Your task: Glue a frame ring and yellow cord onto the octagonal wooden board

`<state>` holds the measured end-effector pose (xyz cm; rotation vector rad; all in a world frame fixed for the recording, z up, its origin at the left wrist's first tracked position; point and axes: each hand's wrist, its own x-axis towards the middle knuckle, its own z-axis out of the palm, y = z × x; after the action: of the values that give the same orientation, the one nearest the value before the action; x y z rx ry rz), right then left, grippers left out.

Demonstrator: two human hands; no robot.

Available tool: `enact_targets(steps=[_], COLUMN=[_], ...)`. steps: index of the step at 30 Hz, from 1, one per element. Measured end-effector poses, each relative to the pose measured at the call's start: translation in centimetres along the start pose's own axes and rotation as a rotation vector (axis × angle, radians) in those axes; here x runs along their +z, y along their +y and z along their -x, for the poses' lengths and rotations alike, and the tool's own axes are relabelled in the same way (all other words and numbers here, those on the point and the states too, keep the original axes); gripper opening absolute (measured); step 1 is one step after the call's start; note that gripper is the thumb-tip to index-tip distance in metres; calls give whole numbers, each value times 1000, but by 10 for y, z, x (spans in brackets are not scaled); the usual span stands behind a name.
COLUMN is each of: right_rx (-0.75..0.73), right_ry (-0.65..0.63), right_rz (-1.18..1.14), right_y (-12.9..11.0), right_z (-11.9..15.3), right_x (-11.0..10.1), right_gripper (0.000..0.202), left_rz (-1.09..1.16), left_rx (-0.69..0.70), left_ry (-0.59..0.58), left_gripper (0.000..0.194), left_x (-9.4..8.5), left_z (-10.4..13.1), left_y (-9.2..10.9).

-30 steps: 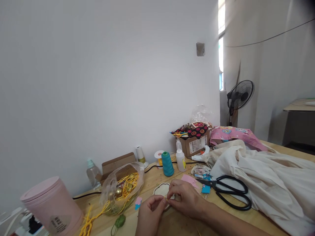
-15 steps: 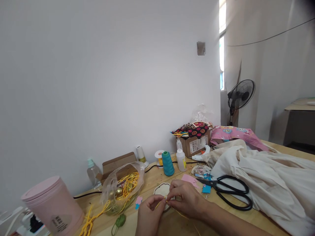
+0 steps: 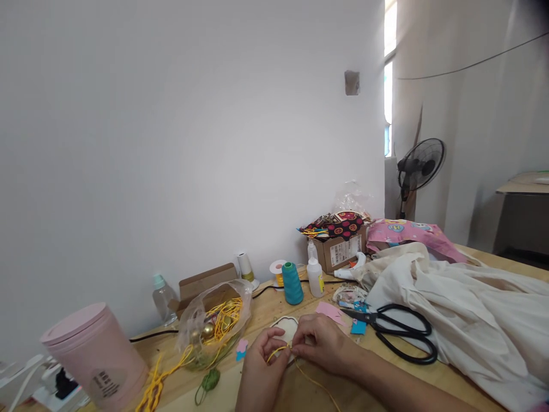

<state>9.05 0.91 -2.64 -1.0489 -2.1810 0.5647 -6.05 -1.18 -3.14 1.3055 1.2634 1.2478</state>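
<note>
Low in the middle of the head view, my left hand (image 3: 265, 361) and my right hand (image 3: 319, 342) meet with fingertips pinched together. Both grip a thin yellow cord (image 3: 315, 377); one end loops over the left fingers and a longer tail hangs down past the right wrist. Just behind the fingers, a pale scalloped piece with a dark outline (image 3: 288, 326) lies on the table, partly covered by my hands. Whether the cord is knotted at the fingertips is too small to tell.
Black-handled scissors (image 3: 403, 332) lie right of my hands, beside white cloth (image 3: 463, 303). Behind stand a teal thread cone (image 3: 293, 284), a glue bottle (image 3: 315, 277) and a cardboard box (image 3: 343, 252). Leftward are a bag of yellow cord (image 3: 227, 317), green yarn (image 3: 210, 380) and a pink canister (image 3: 96, 355).
My left fingers have spread and lifted a little, and the yellow loop over them shows more. The cord's tail below my right hand now hangs in a fuller curve.
</note>
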Motion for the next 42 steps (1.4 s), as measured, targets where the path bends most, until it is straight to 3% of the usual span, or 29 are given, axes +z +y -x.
enact_targets(steps=[5,11,15,19,22,25,27,29,31,33,36,38,42], right_rx=[172,333,294,219,104,196,194,94,47,54,-5,28,72], right_ry=[10,-149,-255,-356,-247,-32,117,139,-39,-118,-97,-108,-100], right_rz=[-159,-489,-564,-745,-772,-619,-567,-561,-455,-213,109,147,151], right_y=[0,14,14,9,12,12,4,-10,-21,-24,-12,-2,3], right_z=[0,-2,-4,4,22,35,32,20,5,-7,-11,-7,2], right_x=[8,11,-12,-56,-96,-129,-138,-129,-103,-69,-27,-14,-15], right_gripper=[13,13,11,14,38,57,60,59,47,40,35,26,17], left_rz=[-38,-65,-74,-148,-197,-184,-157,-135,-134,-157,-209,-243,-315], left_rx=[-2,-2,5,27,28,11,2,7,26,45,61,75,93], left_ry=[-79,-133,-151,-89,-32,-20,-31,-46,-67,-87,-116,-109,-151], left_gripper=[26,20,17,13,13,17,20,21,20,18,18,18,17], left_x=[2,4,4,1,-2,-3,-2,-1,0,-1,-2,-3,-3], left_z=[1,2,4,4,2,0,0,2,3,3,-1,-4,-6], left_y=[0,-2,-1,0,-3,-6,-5,-3,-1,0,-4,-8,-9])
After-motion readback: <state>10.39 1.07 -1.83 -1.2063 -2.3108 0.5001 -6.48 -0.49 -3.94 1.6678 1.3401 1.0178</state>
